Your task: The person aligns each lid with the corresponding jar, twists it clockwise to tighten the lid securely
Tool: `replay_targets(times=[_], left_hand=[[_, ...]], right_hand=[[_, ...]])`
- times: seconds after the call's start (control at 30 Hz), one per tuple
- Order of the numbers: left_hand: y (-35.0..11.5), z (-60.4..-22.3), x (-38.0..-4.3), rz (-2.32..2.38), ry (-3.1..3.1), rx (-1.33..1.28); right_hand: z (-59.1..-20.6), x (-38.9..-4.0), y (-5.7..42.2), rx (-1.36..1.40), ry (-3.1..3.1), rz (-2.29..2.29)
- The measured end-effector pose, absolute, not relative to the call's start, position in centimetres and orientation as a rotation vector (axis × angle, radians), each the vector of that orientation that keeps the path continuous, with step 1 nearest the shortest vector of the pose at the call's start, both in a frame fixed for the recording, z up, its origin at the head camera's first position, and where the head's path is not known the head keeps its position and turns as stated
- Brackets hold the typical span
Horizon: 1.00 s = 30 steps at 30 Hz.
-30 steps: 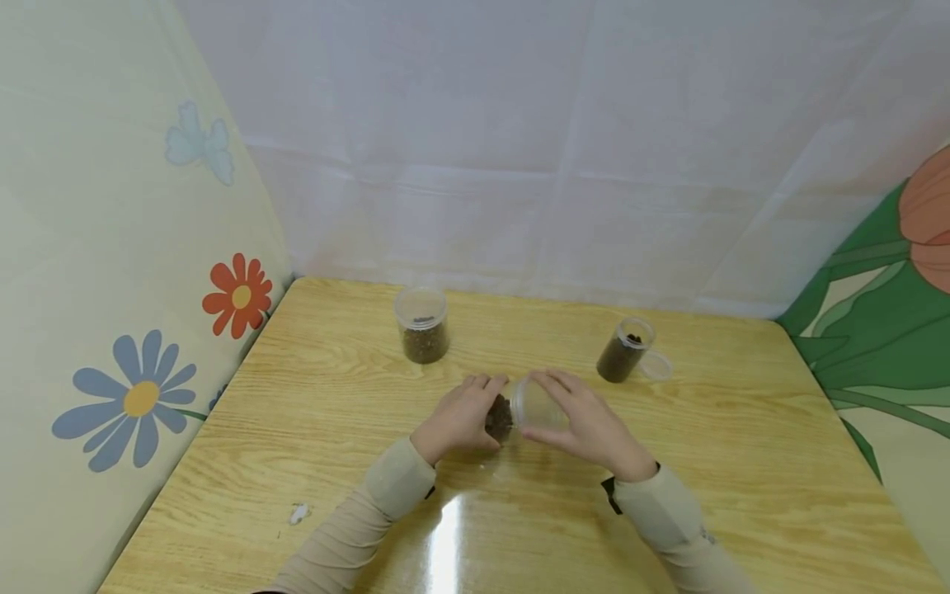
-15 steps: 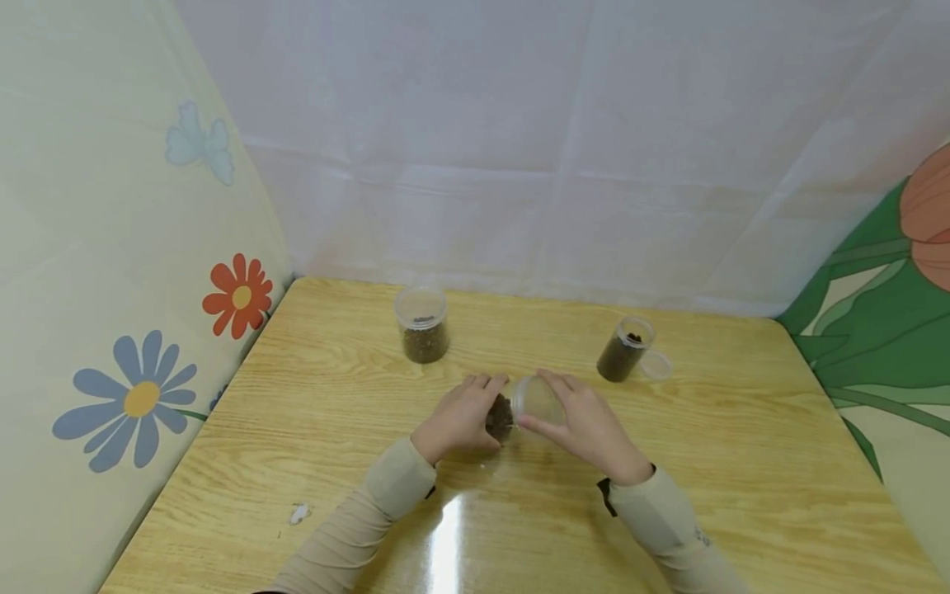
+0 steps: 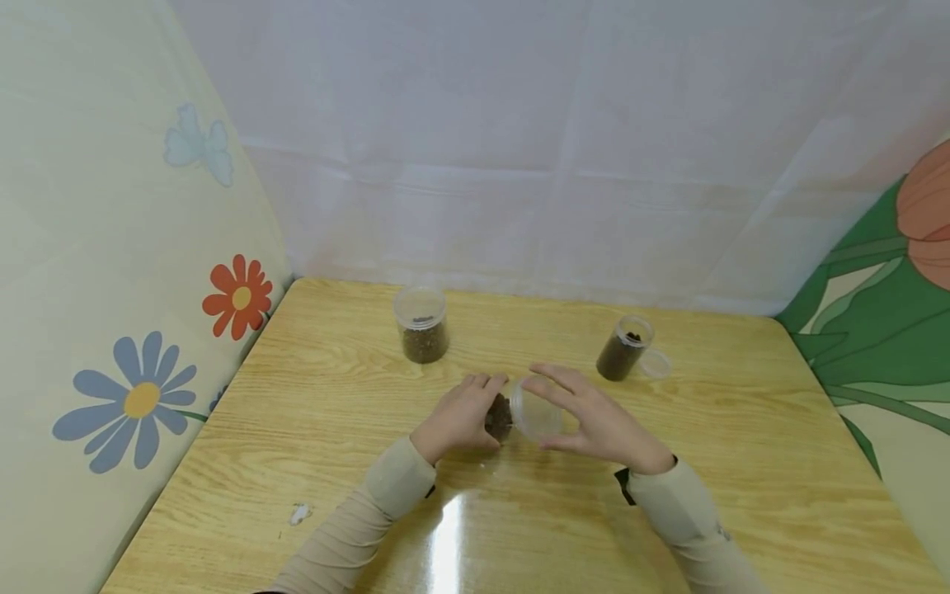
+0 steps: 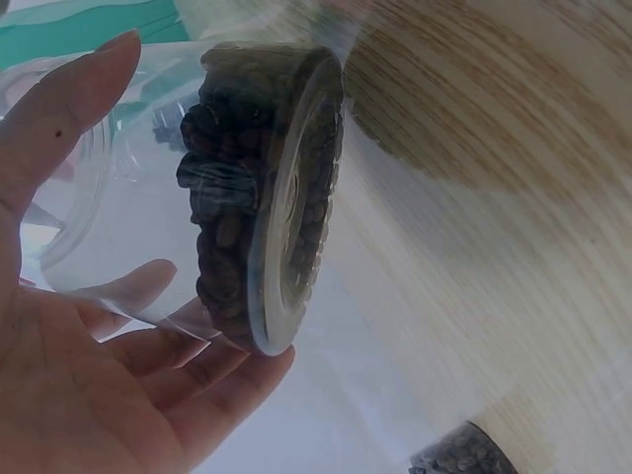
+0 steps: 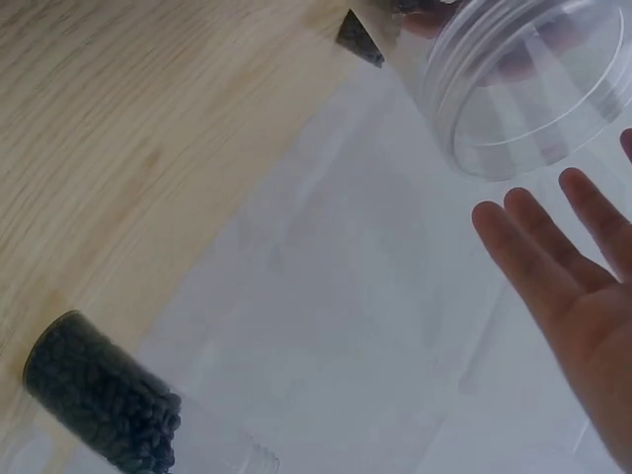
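My left hand grips a clear plastic jar partly filled with dark brown beans. In the left wrist view, thumb and fingers wrap its sides. The jar's clear lid end points toward my right hand. That hand is held spread around the lid end, with thumb and fingers parted. From the right wrist camera, its extended fingers show a gap to the clear rim.
Toward the back left stands a wide clear jar with dark grains. A narrower jar of black beans is at the back right, beside a clear round lid. A small white scrap lies on the wooden table.
My right hand had its fingers and thumb on the lid end; it has loosened, spread and drawn slightly to the right. The left hand and jar have stayed in place.
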<state>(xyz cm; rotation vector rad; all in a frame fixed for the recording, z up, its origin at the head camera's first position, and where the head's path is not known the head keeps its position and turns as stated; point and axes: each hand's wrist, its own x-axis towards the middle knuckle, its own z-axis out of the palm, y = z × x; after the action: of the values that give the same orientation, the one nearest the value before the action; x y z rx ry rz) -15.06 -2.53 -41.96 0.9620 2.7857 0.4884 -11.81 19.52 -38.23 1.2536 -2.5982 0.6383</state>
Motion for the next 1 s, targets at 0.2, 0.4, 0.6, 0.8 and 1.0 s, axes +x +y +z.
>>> replay_targets(times=[0.2,0.4,0.6,0.8,1.0], left_hand=[[-2.5,-42.0,-15.1,0.482,2.775,0.956],[-2.4,-41.9,-15.1,0.479,2.774,0.956],[-2.5,-41.8,-15.1,0.469,2.783,0.964],[-2.5,-41.8,-15.1,0.476,2.785,0.97],[-2.5,-41.8,-15.1,0.479,2.781,0.962]], right_hand=[[-38.5,-11.9,19.4,1.269,-2.612,0.675],[-38.5,-11.9,19.2,1.228,-2.624,0.639],[-38.3,-11.6,18.8,1.076,-2.71,0.668],[-38.1,-11.4,18.2,0.953,-2.757,0.643],[-38.1,-11.4,17.9,0.922,-2.767,0.617]])
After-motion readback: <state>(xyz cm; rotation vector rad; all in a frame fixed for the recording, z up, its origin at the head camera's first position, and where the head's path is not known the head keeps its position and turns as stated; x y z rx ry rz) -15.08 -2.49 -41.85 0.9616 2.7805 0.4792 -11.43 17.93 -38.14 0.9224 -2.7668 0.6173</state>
